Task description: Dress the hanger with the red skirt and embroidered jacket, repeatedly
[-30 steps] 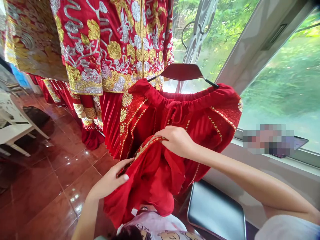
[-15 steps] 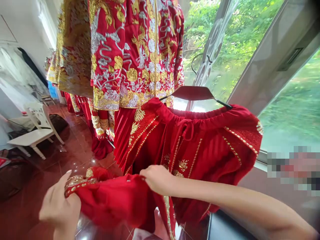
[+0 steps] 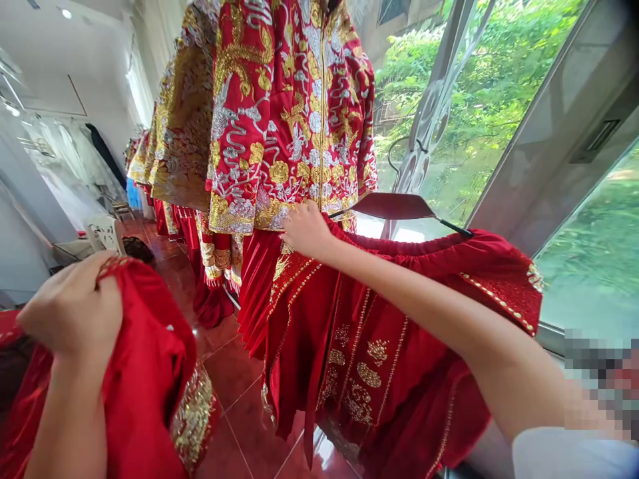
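Note:
On the left, my left hand (image 3: pixel 74 306) is closed in a fist around a red garment with gold sequin trim (image 3: pixel 144 372). The cloth hangs down in folds from it; whether it joins the skirt I cannot tell. In the middle, a red pleated skirt (image 3: pixel 384 326) with gold beading and a gathered waistband hangs on a dark hanger (image 3: pixel 394 206). At the left end of that waistband my right hand (image 3: pixel 307 229) has its fingers closed on the skirt, and my forearm crosses in front of it. The fingertips are partly hidden.
Behind hangs a red jacket (image 3: pixel 299 133) with gold and silver embroidery, beside a row of similar garments (image 3: pixel 182 126). A window (image 3: pixel 479 133) lies to the right. Further back left are white dresses (image 3: pixel 64 153) and a white chair (image 3: pixel 104 234). The floor (image 3: pixel 239 379) is red tile.
My left hand has moved left and up with the red garment. My right hand has let go of that cloth and risen to the skirt's waistband. The view has shifted slightly.

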The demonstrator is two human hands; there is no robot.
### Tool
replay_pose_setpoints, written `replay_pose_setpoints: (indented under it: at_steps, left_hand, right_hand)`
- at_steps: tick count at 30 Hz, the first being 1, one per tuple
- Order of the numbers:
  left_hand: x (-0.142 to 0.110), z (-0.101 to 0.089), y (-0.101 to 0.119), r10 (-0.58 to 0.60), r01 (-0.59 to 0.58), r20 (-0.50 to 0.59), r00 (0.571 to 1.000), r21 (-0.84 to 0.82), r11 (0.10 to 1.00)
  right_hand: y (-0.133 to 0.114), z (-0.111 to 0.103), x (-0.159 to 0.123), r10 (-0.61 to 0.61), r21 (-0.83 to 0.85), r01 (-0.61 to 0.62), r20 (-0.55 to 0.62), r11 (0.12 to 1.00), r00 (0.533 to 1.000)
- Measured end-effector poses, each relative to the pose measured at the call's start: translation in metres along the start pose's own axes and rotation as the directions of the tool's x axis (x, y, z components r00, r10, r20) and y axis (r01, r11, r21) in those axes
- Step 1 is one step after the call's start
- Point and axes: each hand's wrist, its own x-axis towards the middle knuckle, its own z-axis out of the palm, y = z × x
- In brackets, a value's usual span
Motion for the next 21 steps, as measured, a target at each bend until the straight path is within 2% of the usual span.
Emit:
replay_pose_setpoints:
  at_steps: [2,4,5,6,7,9,10,11,14,17,19,21]
  left_hand:
    - [0.021,0.009,0.018,0.05,-0.055,0.082,0.995,0.057,0.997]
    - [0.031,0.009,0.043,0.105,-0.112,0.129,0.986,0.044,0.993]
    - [0.032,0.007,0.056,0.136,-0.138,0.111,0.984,0.012,0.99]
    - [0.032,0.003,0.07,0.167,-0.165,0.079,0.983,-0.033,0.986]
    - [0.031,-0.001,0.083,0.192,-0.188,0.039,0.981,-0.085,0.978]
    - [0.029,-0.009,0.109,0.214,-0.216,-0.031,0.976,-0.192,0.957]
    - [0.029,-0.012,0.12,0.224,-0.229,-0.048,0.973,-0.242,0.943]
    - [0.029,-0.013,0.131,0.23,-0.235,-0.052,0.972,-0.283,0.93]
    - [0.032,-0.009,0.159,0.244,-0.226,0.004,0.97,-0.357,0.906]
    - [0.031,0.002,0.178,0.238,-0.182,0.11,0.965,-0.374,0.91]
    - [0.028,0.006,0.182,0.215,-0.144,0.176,0.961,-0.348,0.926]
    - [0.027,0.009,0.179,0.171,-0.098,0.243,0.955,-0.284,0.954]
  right_hand:
    - [0.019,-0.01,0.004,0.1,0.007,-0.102,0.16,0.995,0.982]
    - [0.025,-0.026,0.007,0.039,0.053,-0.056,0.287,0.997,0.957]
    - [0.025,-0.036,0.009,-0.027,0.08,-0.001,0.35,0.997,0.936]
    - [0.025,-0.046,0.011,-0.098,0.116,0.052,0.433,0.992,0.896]
    - [0.025,-0.056,0.013,-0.167,0.167,0.091,0.529,0.982,0.832]
    - [0.024,-0.07,0.018,-0.274,0.278,0.106,0.685,0.955,0.675]
    - [0.023,-0.073,0.019,-0.308,0.321,0.095,0.722,0.942,0.62]
    - [0.023,-0.074,0.02,-0.333,0.357,0.081,0.734,0.931,0.591]
    - [0.015,-0.058,0.021,-0.399,0.471,0.036,0.702,0.881,0.59]
    - [0.002,-0.029,0.019,-0.433,0.604,-0.112,0.676,0.789,0.596]
    - [-0.003,-0.014,0.021,-0.432,0.639,-0.162,0.664,0.752,0.61]
    - [0.0,-0.008,0.027,-0.404,0.61,-0.121,0.647,0.783,0.647]
